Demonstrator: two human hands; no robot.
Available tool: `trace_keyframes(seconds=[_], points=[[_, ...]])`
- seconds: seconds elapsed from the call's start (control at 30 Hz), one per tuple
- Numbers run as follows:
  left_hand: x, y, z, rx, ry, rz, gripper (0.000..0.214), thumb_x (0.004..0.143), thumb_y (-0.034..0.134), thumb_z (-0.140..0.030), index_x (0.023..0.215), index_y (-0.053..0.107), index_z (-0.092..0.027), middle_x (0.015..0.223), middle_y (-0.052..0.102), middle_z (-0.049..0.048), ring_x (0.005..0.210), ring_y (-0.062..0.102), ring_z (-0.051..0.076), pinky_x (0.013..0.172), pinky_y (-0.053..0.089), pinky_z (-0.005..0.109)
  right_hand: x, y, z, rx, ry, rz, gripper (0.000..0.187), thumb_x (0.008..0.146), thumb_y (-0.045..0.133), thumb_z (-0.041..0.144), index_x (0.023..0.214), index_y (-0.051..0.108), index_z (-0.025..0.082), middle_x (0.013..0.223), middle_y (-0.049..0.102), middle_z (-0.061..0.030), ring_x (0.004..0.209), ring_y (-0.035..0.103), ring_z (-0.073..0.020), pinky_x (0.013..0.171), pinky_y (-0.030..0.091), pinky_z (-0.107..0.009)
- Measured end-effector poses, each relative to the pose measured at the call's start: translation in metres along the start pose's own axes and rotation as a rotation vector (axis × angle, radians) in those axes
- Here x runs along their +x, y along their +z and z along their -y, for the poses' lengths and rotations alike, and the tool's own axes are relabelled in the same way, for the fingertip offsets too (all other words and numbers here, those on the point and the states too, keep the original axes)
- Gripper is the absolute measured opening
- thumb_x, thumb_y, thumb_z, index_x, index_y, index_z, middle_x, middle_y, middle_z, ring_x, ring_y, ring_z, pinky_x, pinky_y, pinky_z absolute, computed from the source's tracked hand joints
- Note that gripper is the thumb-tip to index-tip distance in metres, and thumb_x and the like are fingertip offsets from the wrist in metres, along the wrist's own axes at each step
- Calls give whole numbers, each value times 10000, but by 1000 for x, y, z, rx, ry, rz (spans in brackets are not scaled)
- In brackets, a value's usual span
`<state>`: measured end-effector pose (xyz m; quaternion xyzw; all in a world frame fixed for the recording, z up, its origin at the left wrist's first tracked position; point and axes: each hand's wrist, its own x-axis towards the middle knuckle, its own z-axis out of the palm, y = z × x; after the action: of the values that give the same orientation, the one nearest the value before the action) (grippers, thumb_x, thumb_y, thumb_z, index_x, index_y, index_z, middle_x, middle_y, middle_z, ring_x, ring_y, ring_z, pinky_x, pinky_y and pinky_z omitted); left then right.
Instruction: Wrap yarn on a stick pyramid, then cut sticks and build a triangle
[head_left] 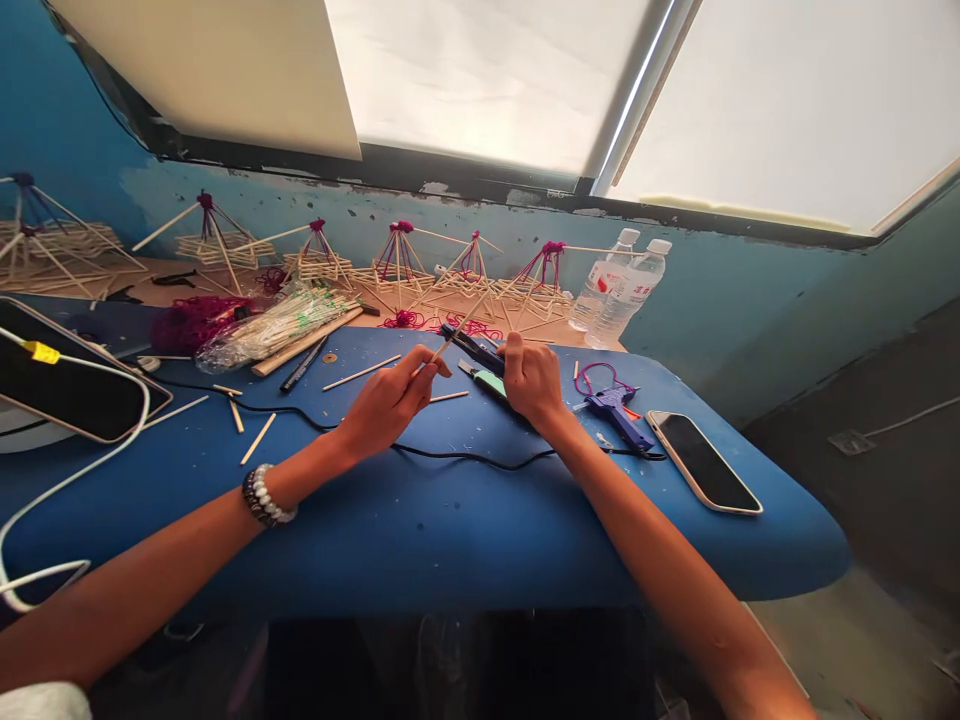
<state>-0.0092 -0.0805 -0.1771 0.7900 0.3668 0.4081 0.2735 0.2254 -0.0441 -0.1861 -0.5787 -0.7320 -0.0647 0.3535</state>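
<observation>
My left hand (391, 397) pinches a thin wooden stick (459, 330) that slants up and to the right. The far end of the stick meets the dark jaws of a cutting tool (477, 352). My right hand (531, 380) is closed on that tool's handles over the blue table (420, 520). A beaded bracelet (264, 496) is on my left wrist. Loose sticks (361, 373) lie on the table near my hands.
A blue glue gun (616, 409) and a phone (703, 462) lie to the right. A black cable (450, 456) crosses the table. A tablet (71, 385), a bag of sticks (277, 328), several stick-and-yarn frames (397, 262) and two water bottles (619, 288) line the back.
</observation>
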Motion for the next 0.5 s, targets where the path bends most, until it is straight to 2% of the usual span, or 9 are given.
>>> trace_keyframes(seconds=[0.27, 0.5], points=[[1, -1, 1, 15, 13, 4, 382, 1092, 387, -500, 1057, 611, -192, 624, 499, -50, 539, 462, 118, 577, 377, 241, -2, -5, 0, 20, -23, -13, 876, 1069, -50, 610, 557, 552, 232, 586, 612, -92, 593, 580, -206, 612, 272, -342], [0, -3, 1, 44, 2, 62, 407, 1101, 355, -504, 1099, 602, -181, 595, 469, -69, 504, 413, 110, 569, 354, 243, -2, -1, 0, 34, -2, -13, 838, 1089, 20, 529, 621, 639, 212, 684, 698, -128, 656, 643, -236, 638, 312, -350]])
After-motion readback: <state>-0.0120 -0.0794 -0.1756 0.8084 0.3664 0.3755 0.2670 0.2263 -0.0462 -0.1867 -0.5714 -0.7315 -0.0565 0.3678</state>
